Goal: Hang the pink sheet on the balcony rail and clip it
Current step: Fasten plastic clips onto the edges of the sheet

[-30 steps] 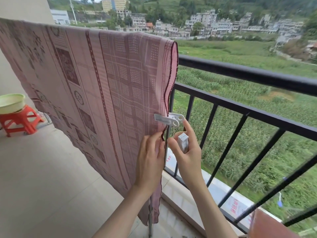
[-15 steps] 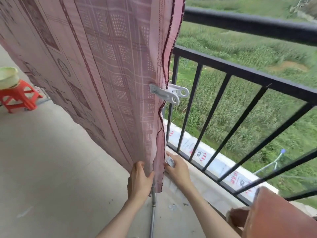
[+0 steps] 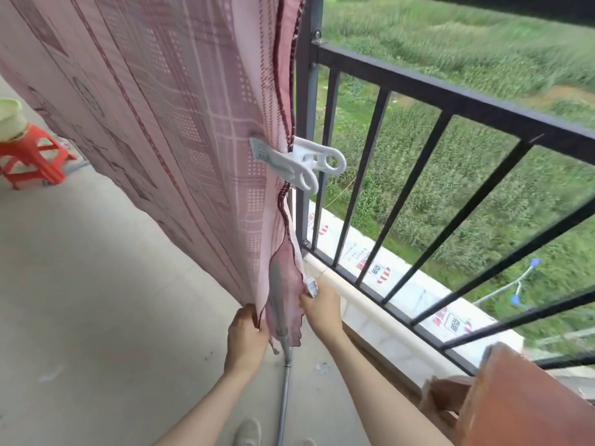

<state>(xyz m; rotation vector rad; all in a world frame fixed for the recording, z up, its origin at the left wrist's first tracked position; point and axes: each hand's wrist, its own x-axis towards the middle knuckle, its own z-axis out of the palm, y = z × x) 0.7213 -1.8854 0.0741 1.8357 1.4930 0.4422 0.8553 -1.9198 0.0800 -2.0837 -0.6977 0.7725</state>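
The pink patterned sheet (image 3: 167,117) hangs down over the black balcony rail (image 3: 450,101) and fills the left half of the view. A white clip (image 3: 299,162) is clamped on the sheet's right edge at mid height, beside a rail post. My left hand (image 3: 246,336) grips the sheet's bottom corner from the left. My right hand (image 3: 322,309) pinches the same lower edge from the right, with a second white clip (image 3: 312,287) showing at its fingertips. Both hands are low, near the floor kerb.
A thin metal pole (image 3: 285,381) stands under the sheet between my hands. A red plastic stool (image 3: 29,156) with a pale green basin (image 3: 9,120) sits at far left. A terracotta-coloured object (image 3: 515,400) is at lower right. My shoe (image 3: 248,432) shows below.
My hands dropped from beside the clamped clip to the sheet's bottom corner and now hold it there. The view tilted downward and moved closer to the rail.
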